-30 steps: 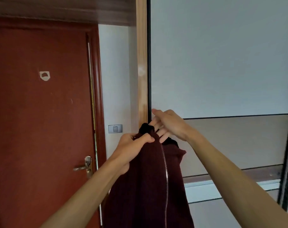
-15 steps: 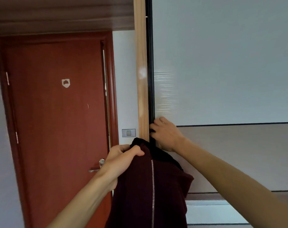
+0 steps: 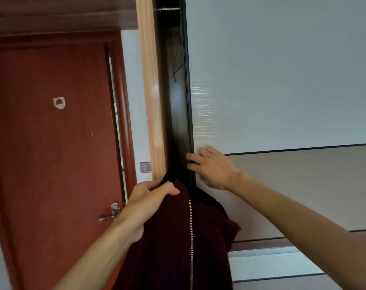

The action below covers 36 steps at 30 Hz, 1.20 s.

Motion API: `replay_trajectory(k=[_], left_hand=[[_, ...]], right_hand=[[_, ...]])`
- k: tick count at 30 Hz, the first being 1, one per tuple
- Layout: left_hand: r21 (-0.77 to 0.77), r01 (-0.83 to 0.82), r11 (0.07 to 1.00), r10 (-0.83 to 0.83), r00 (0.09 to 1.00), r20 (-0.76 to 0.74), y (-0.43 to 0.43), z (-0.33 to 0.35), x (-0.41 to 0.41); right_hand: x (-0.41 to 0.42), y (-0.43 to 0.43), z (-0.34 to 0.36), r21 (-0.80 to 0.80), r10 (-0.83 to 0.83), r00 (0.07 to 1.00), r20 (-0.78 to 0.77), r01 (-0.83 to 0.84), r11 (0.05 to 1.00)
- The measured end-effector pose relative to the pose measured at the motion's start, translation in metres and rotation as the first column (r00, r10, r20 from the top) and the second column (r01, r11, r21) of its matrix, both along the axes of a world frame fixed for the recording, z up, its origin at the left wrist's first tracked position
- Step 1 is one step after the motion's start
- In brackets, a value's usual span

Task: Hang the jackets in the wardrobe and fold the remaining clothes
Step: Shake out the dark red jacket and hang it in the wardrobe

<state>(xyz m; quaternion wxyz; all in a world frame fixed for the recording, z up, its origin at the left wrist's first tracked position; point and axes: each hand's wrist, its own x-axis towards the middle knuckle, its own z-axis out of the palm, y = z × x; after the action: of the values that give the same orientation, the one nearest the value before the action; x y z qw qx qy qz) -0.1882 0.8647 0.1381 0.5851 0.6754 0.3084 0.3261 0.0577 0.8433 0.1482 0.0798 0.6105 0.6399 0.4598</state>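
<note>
One view: head camera, facing the left end of a wardrobe, both arms raised.
Jacket (image 3: pixel 173 248): dark maroon with a metal zip. It hangs from the left grip in front of the wardrobe opening, not yet inside.
Left grip (image 3: pixel 150 204): fingers and thumb curled tight round bunched cloth at the jacket's collar.
Right grip (image 3: pixel 211 168): holds nothing. The fingers are fairly straight, with their tips on the dark left edge of the panel (image 3: pixel 282 80).
Handling: soft and limp, and probably light. It will slump from any single hold, and the zip is its only stiff part. The collar or shoulders look the best places to take it, so that it hangs straight for a hanger.
Wardrobe: a narrow dark gap (image 3: pixel 173 114) lies open between the wooden post (image 3: pixel 150 91) and the panel.
Contents: a rail (image 3: pixel 169 9) crosses the top of the gap. A thin dark hooked thing (image 3: pixel 176 68) dangles below it, perhaps a hanger, though I cannot tell. No clothes show in the gap.
Judgement: the gap looks too tight for the jacket, so the panel likely wants sliding further right.
Beside: a red door (image 3: pixel 52 153) with a handle (image 3: pixel 112 212).
</note>
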Motion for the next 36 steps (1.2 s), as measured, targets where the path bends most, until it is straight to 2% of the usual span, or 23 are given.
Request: replay_trajectory(k=[12, 21, 25, 31, 36], left_hand=[[0.008, 0.183, 0.983, -0.182, 0.983, -0.029, -0.02, -0.006, 0.066], [0.01, 0.299, 0.954, -0.299, 0.954, -0.023, -0.041, -0.013, 0.103], [-0.01, 0.285, 0.958, -0.285, 0.958, 0.008, -0.041, -0.012, 0.114], [-0.156, 0.233, 0.96, -0.219, 0.97, 0.105, -0.04, -0.009, 0.13], [-0.25, 0.196, 0.948, -0.158, 0.973, 0.167, -0.038, -0.012, 0.147]], right_hand=[[0.057, -0.075, -0.008, -0.033, -0.247, 0.968, -0.035, 0.246, 0.969], [0.102, -0.136, -0.011, -0.053, -0.459, 0.882, -0.103, 0.456, 0.888], [0.115, -0.161, -0.011, -0.073, -0.558, 0.811, -0.177, 0.555, 0.829], [0.138, -0.206, -0.006, -0.117, -0.632, 0.704, -0.324, 0.633, 0.765], [0.146, -0.221, 0.002, -0.144, -0.619, 0.667, -0.415, 0.623, 0.769]])
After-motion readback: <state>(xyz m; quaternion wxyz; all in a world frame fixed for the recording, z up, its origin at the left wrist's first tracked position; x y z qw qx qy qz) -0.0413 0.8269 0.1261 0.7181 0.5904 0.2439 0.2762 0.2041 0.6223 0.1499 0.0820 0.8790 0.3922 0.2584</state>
